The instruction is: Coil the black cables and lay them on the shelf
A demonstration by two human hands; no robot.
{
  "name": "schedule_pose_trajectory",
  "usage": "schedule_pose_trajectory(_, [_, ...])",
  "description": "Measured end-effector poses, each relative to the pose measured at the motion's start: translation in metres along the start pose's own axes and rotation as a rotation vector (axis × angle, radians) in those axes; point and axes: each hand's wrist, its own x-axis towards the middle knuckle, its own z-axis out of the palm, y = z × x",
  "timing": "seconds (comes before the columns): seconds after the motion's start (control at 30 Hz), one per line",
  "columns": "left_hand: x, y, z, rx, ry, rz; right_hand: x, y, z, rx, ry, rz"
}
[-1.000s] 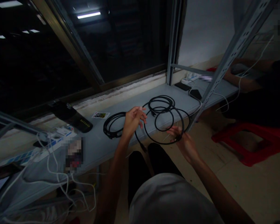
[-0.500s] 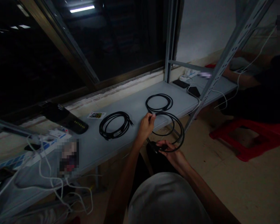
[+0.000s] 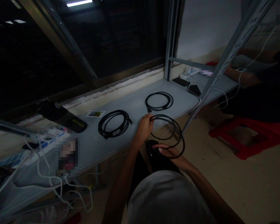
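Your left hand (image 3: 144, 128) and right hand (image 3: 169, 151) pinch the thin black looped cable (image 3: 183, 140) in front of the grey shelf (image 3: 140, 93), likely so its round loops stay neat.

Smooth, perhaps rubbery black cable (image 3: 184, 140); matt grey shelf (image 3: 140, 93); red stool (image 3: 241, 154) looks plastic.

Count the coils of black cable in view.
3: the held coil between the left hand and right hand; the left coil on the shelf, near the card; the right coil, also on the shelf, towards the metal post. Dark areas may hide others.
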Motion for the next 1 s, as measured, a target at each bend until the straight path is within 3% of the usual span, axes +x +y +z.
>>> schedule_pose_trajectory(0.1, [-0.004,0.001,-0.002,0.033,-0.005,0.025,0.000,0.001,-0.005,-0.020,0.048,-0.029])
schedule_pose_trajectory(0.2, [-0.004,0.006,0.001,-0.032,0.013,-0.033,0.001,0.001,-0.001,-0.031,0.052,-0.070])
schedule_pose_trajectory(0.3, [-0.004,0.018,-0.003,-0.193,-0.113,-0.097,-0.003,-0.003,0.005,-0.024,0.006,-0.091])
schedule_pose_trajectory(0.4, [-0.014,0.034,-0.026,-0.421,-0.194,-0.094,-0.014,-0.013,0.004,0.028,-0.004,-0.049])
schedule_pose_trajectory(0.5, [-0.032,0.050,-0.067,-0.596,-0.153,-0.125,-0.024,-0.028,-0.009,0.149,-0.012,0.005])
schedule_pose_trajectory(0.63, [-0.047,0.071,-0.121,-0.614,-0.089,-0.147,-0.015,-0.068,-0.033,0.378,-0.091,-0.070])
schedule_pose_trajectory(0.73, [-0.045,0.088,-0.145,-0.463,-0.079,-0.067,0.007,-0.116,-0.032,0.436,-0.160,-0.109])
schedule_pose_trajectory(0.87, [-0.040,0.110,-0.159,-0.169,0.040,0.076,0.032,-0.183,0.002,0.361,-0.311,-0.206])
schedule_pose_trajectory(1.0, [-0.039,0.121,-0.173,0.102,0.151,0.140,0.041,-0.218,0.043,0.369,-0.454,-0.196])
